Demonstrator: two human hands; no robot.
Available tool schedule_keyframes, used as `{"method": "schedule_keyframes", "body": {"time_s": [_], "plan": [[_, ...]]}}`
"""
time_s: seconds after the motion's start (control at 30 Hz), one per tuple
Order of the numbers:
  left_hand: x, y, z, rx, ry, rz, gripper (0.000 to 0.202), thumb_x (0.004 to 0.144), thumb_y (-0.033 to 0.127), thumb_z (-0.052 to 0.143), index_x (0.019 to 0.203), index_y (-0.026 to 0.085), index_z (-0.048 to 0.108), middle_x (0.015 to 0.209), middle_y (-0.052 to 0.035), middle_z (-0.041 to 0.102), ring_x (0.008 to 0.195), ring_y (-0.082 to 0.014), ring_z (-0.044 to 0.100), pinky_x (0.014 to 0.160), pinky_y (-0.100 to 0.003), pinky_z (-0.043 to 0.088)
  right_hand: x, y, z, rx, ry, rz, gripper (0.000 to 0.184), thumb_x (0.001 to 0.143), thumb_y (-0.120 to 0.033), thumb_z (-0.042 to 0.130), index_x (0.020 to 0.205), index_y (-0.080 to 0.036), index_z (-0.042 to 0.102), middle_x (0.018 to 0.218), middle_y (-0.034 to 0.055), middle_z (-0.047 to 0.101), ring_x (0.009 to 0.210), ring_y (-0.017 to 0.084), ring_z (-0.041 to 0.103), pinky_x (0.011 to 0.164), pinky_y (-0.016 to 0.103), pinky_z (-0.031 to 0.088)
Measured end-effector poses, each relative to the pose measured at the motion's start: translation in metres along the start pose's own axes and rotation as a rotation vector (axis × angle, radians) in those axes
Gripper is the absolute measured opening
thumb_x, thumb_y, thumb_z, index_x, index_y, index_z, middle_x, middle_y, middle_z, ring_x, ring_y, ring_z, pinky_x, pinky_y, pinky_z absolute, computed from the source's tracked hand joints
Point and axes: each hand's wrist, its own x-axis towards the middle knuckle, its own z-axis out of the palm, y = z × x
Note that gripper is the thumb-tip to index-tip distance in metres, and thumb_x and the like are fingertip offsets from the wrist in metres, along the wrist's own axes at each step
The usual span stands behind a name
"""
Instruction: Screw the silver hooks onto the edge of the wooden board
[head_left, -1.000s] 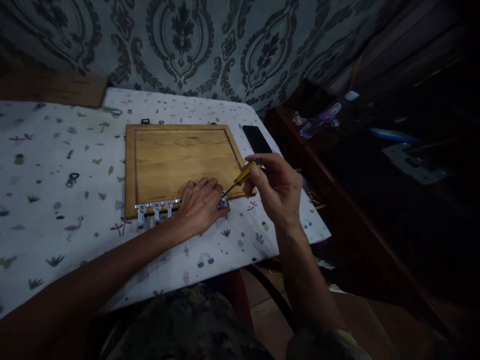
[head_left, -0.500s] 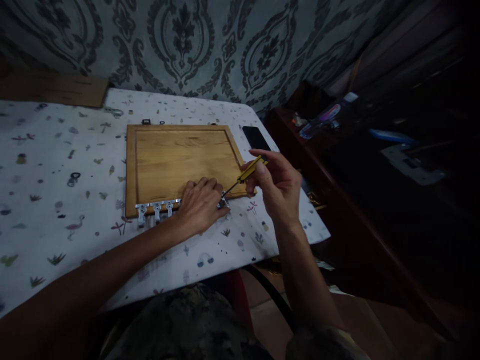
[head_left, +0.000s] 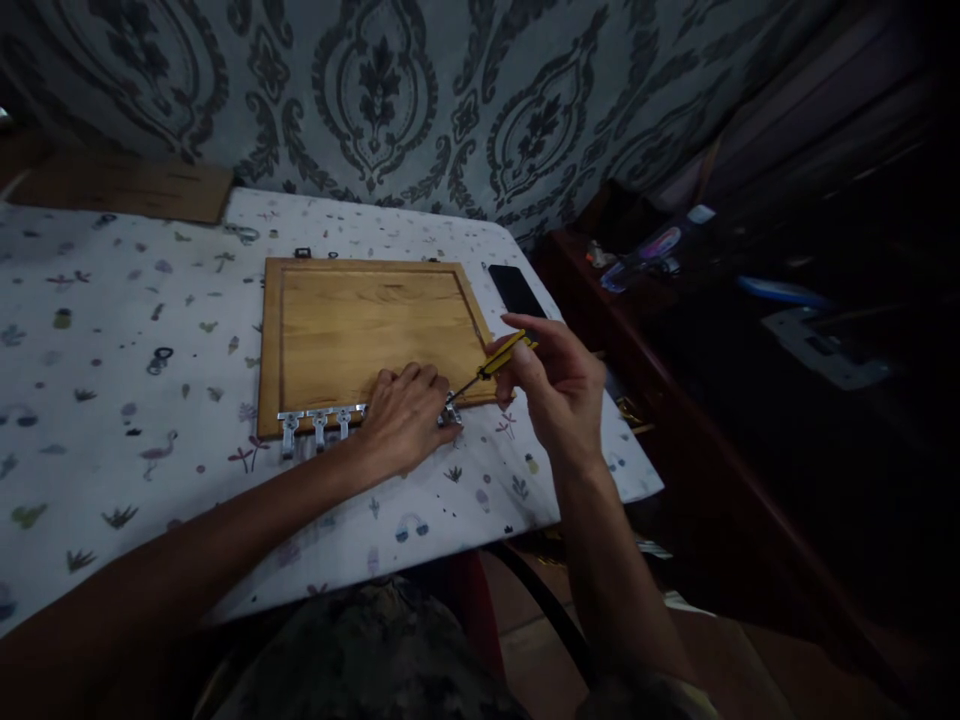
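Note:
A framed wooden panel lies flat on the table. Along its near edge sits a row of silver metal hinges, several in number. My left hand rests over that edge, fingers curled, gripping the rightmost hinge with the thumb below it; part of the row is covered by the hand. Between the thumb and fingers of my right hand is a screwdriver with a yellow and black handle. Its thin shaft slants down to the left, and the tip meets the rightmost hinge.
A black phone lies right of the panel on the patterned tablecloth. Cardboard is at the back left, with scissors beside it. A plastic bottle lies on dark furniture to the right, beyond the table edge.
The view has shifted slightly, so the table appears a little lower and to the right. The screwdriver handle has turned a little in my right hand; its tip stays at the hinge.

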Motion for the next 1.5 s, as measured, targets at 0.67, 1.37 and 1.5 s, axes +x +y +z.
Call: {"method": "schedule_keyframes", "body": {"time_s": [0.67,1.37,1.5], "plan": [[0.0,0.002,-0.004,-0.011,-0.005,-0.021,0.034,0.091,0.044,0.063,0.108,0.015,0.064,0.114,-0.011,0.065,0.115,-0.0297,0.056,0.088,-0.042,0.044,-0.002,-0.001,0.004,0.026,0.062,-0.019,0.026,0.081,-0.042,0.078,0.088,-0.022,0.064,0.084,-0.0019,0.071,0.038,0.003,0.05,0.032,0.018,0.039],[0.0,0.002,-0.004,0.002,-0.012,-0.04,0.033,0.09,0.044,0.063,0.107,0.015,0.063,0.114,-0.0111,0.066,0.114,-0.0306,0.058,0.088,-0.044,0.045,-0.004,-0.002,0.003,0.076,0.105,0.049,0.031,0.078,-0.044,0.079,0.085,-0.02,0.061,0.077,-0.003,0.07,0.041,0.004,0.052,0.038,0.018,0.044],[0.001,0.003,-0.004,0.025,-0.005,-0.036,0.033,0.091,0.045,0.063,0.106,0.016,0.063,0.113,-0.0116,0.066,0.113,-0.0303,0.058,0.087,-0.043,0.045,-0.006,-0.003,-0.001,0.084,0.039,0.022,0.032,0.083,-0.045,0.074,0.102,-0.02,0.066,0.083,-0.0005,0.073,0.045,0.006,0.057,0.045,0.021,0.051]]}}
